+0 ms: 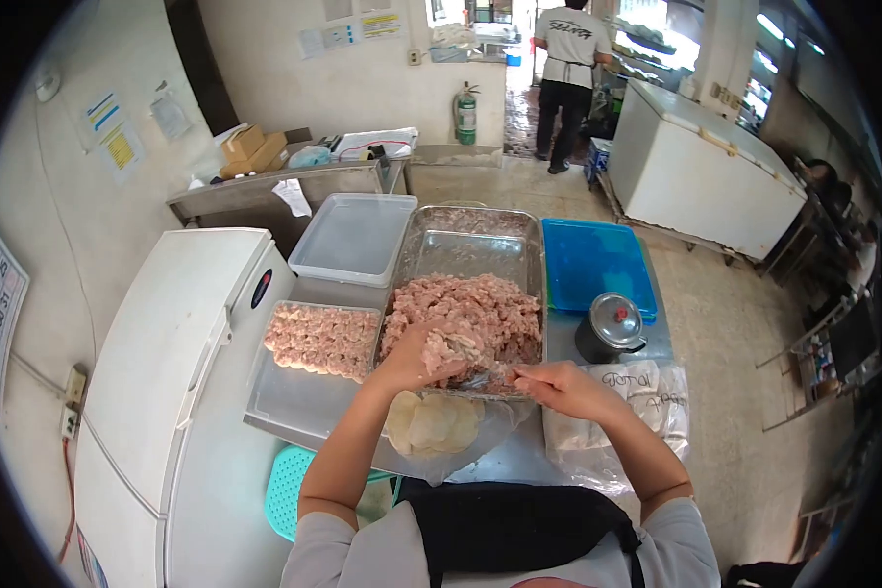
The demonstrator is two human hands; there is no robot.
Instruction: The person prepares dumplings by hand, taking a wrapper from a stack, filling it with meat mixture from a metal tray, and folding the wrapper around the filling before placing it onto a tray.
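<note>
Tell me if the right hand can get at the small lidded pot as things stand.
Probably yes: the pot stands just beyond the right hand, with nothing between them, though that hand seems to hold a utensil.

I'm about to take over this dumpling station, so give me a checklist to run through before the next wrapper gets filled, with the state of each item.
1. Filling in the steel meat tray: plenty of minced meat, ok.
2. Wrapper stack within reach: ok.
3. Left hand holds a wrapper with filling: ok.
4. Right hand holds a utensil at the meat: looks so, kind cannot tell.
5. Room on the tray of finished dumplings: near half bare, ok.
6. Small lidded pot: lid on, contents cannot tell.
</note>
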